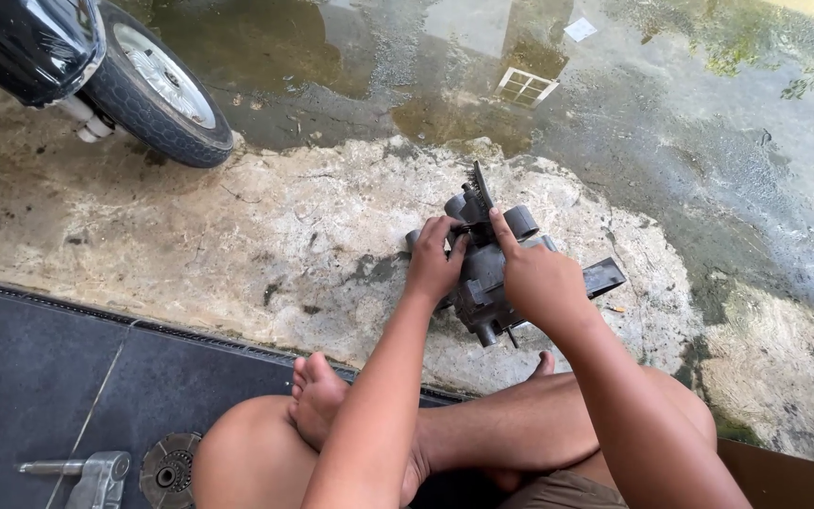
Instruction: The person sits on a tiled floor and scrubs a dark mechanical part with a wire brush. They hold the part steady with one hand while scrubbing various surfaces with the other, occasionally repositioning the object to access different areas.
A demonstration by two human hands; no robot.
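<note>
Outdoors, grimy dark-grey metal engine part (pixel 484 273) between both hands.

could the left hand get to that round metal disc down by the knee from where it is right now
Probably yes. The left hand rests on the dark engine part out front, while the round disc lies on the dark mat beside the left knee. Nothing lies between them; it would have to let go and draw back.

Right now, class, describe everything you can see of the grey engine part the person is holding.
The engine part is a dark grey, greasy-looking metal casting with short round ports at its top, a thin black lever sticking up and a flat arm jutting right. It sits tilted on the pale, stained concrete floor, in front of the person's crossed legs. The left hand grips its left side; the right hand presses on top.
</note>
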